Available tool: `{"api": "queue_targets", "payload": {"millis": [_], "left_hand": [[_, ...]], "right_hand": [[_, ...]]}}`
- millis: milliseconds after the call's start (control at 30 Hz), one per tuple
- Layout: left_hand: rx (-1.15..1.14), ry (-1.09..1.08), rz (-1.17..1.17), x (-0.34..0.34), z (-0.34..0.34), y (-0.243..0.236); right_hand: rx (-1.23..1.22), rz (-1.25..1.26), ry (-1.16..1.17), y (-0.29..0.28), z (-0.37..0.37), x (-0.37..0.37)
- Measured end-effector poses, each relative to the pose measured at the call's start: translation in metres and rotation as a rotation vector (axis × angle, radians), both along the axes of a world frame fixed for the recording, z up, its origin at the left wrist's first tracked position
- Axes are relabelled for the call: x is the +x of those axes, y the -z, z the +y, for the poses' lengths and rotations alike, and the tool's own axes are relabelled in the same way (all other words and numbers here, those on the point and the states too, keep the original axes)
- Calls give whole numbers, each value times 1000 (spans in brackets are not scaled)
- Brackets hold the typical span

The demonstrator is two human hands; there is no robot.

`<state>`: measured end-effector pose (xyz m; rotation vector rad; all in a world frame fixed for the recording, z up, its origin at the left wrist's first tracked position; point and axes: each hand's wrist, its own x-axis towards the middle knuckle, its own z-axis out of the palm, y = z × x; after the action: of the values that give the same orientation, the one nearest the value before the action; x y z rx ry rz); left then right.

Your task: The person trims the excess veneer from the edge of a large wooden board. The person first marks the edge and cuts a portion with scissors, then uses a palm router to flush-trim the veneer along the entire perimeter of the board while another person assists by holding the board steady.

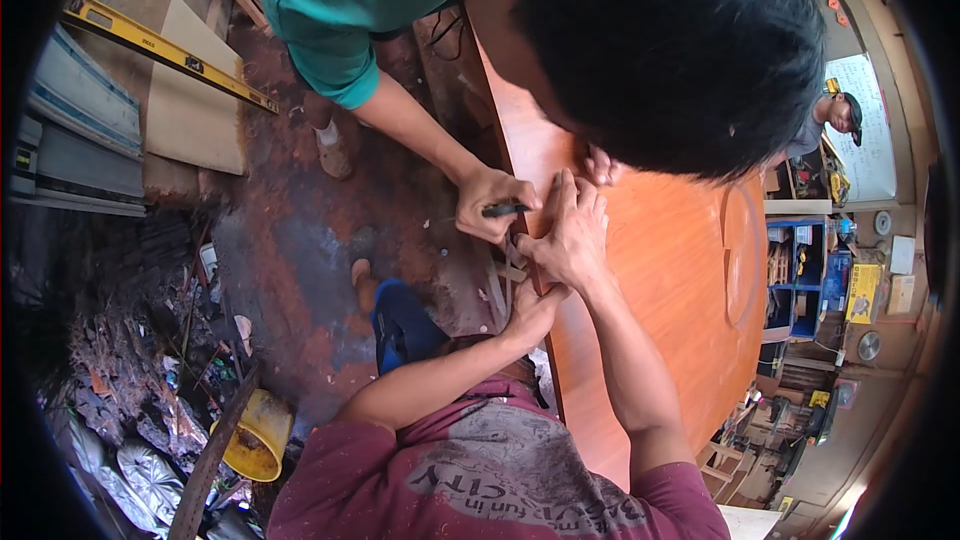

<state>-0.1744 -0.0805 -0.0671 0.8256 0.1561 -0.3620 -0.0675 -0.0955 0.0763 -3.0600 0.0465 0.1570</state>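
A large orange-brown wooden panel point(660, 280) lies in front of me, its long edge running up the middle of the view. My right hand point(572, 235) rests flat on that edge, fingers stretched away from me. Just below it, my left hand point(530, 312) is curled around the panel's edge, beside some short pale wood strips point(505, 275). A co-worker in a teal shirt leans in from the top. That person's hand point(488, 202) holds a black pen point(505, 209) right against my right-hand fingertips. What lies under my hands is hidden.
On the rust-stained floor to the left lie a yellow spirit level point(170, 45), a plywood sheet point(195, 110), a yellow bucket point(255, 435) and a heap of scrap point(130, 370). Blue shelves point(810, 270) and another person in a cap point(838, 112) are at the far right.
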Motion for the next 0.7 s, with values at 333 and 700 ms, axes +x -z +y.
{"api": "queue_targets", "payload": {"millis": [333, 700], "left_hand": [[60, 33, 85, -7, -2, -2], [-31, -82, 104, -3, 0, -12]], "right_hand": [[95, 23, -20, -11, 17, 42], [175, -102, -107, 12, -5, 34]]}}
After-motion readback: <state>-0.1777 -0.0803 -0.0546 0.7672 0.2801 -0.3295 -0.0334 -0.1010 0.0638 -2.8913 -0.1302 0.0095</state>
